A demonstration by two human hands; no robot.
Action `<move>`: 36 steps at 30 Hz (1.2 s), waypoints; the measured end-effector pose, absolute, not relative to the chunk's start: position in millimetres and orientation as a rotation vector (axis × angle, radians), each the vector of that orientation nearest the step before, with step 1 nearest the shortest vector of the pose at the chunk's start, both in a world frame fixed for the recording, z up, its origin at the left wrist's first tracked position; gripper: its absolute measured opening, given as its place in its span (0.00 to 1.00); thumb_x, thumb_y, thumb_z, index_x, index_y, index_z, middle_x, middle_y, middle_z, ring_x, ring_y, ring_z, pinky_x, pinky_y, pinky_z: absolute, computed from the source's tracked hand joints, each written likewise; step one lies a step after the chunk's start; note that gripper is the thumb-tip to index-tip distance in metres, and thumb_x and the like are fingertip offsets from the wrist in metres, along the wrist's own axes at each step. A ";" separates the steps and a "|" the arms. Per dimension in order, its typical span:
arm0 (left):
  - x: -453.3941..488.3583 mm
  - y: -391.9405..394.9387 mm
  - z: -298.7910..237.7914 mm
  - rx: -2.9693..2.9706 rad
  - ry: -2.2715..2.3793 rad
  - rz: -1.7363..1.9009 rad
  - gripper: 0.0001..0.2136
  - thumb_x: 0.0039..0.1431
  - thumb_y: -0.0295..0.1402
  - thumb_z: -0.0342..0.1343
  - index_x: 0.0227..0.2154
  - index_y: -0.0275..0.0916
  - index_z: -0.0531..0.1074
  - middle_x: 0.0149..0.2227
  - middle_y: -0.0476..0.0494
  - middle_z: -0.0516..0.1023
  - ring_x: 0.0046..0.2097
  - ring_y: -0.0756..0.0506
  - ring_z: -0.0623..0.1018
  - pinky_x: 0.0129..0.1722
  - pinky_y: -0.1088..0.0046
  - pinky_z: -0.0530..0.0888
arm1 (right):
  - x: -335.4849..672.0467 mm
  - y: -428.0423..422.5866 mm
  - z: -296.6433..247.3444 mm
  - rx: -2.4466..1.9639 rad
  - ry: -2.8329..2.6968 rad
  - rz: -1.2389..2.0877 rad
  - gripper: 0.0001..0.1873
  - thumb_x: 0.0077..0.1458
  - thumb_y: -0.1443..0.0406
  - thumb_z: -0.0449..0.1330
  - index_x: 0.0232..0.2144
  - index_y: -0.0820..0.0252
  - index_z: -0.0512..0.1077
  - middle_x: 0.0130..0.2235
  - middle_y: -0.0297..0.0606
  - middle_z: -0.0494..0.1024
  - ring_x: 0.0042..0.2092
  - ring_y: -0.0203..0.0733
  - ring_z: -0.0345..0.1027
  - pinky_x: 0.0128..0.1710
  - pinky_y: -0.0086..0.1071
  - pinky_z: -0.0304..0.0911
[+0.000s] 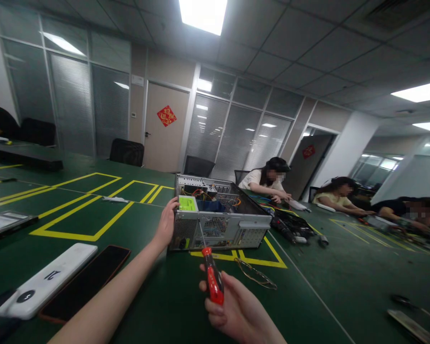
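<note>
An open desktop computer case (243, 222) lies on its side on the green table, with coloured cables and boards inside. At its near left corner sits a power supply with a bright green label (188, 203). My left hand (167, 220) grips that corner, fingers bent against the side beside the label; part of the fingers is hidden. In my right hand (232, 306) is a red and black screwdriver (214, 279), held by the handle. Its shaft points up toward the case's rear panel; whether the tip touches a screw is too small to tell.
Eyeglasses (255, 273) lie just in front of the case. To the left are a white device (52, 277), a dark phone (88, 282) and a hard drive (7, 227). Black parts and cables (294, 227) lie right of the case. Several people sit along the table's far right.
</note>
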State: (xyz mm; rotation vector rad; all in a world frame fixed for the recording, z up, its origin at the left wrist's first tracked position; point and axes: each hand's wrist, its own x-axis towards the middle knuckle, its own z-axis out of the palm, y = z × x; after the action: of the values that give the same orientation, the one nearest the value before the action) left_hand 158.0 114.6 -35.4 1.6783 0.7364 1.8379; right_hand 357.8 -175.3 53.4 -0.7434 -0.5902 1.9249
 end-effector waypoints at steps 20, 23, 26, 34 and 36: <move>159.7 114.0 -34.6 1.649 0.738 1.845 0.32 0.86 0.70 0.48 0.59 0.53 0.87 0.77 0.35 0.88 0.81 0.29 0.84 0.89 0.38 0.74 | 361.6 -173.7 48.1 -0.860 -0.524 1.848 0.37 0.44 0.56 1.01 0.47 0.60 0.88 0.37 0.31 0.86 0.25 0.21 0.52 0.25 0.19 0.38; 160.3 113.8 -34.2 1.652 0.741 1.852 0.32 0.87 0.70 0.47 0.60 0.53 0.87 0.77 0.35 0.88 0.81 0.29 0.84 0.90 0.39 0.73 | 361.7 -175.4 51.4 -0.848 -0.555 1.847 0.39 0.47 0.55 1.00 0.53 0.59 0.89 0.34 0.28 0.85 0.24 0.21 0.50 0.25 0.21 0.36; 160.7 113.9 -34.3 1.650 0.752 1.843 0.33 0.87 0.70 0.46 0.60 0.52 0.87 0.78 0.33 0.88 0.80 0.29 0.85 0.90 0.37 0.73 | 357.6 -176.8 52.2 -0.808 -0.574 1.892 0.43 0.46 0.48 1.00 0.55 0.57 0.87 0.35 0.30 0.88 0.25 0.25 0.60 0.27 0.23 0.44; 160.7 112.4 -34.4 1.660 0.749 1.843 0.35 0.87 0.71 0.45 0.60 0.49 0.87 0.80 0.32 0.86 0.79 0.29 0.86 0.89 0.38 0.75 | 351.1 -172.8 47.2 -0.842 -0.657 1.992 0.50 0.43 0.49 0.99 0.59 0.49 0.79 0.51 0.40 0.97 0.38 0.39 0.88 0.38 0.29 0.64; 160.3 112.3 -34.2 1.658 0.749 1.843 0.35 0.88 0.71 0.45 0.60 0.50 0.87 0.80 0.32 0.86 0.80 0.29 0.86 0.89 0.38 0.75 | 352.9 -172.4 45.7 -0.858 -0.676 1.971 0.50 0.44 0.48 0.99 0.60 0.50 0.79 0.51 0.41 0.97 0.39 0.40 0.88 0.39 0.29 0.65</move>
State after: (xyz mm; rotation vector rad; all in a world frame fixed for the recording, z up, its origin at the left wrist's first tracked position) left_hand 160.3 112.3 -34.2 1.6575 0.7491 1.8432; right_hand 352.9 -172.4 45.7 -0.8579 -0.6756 1.9712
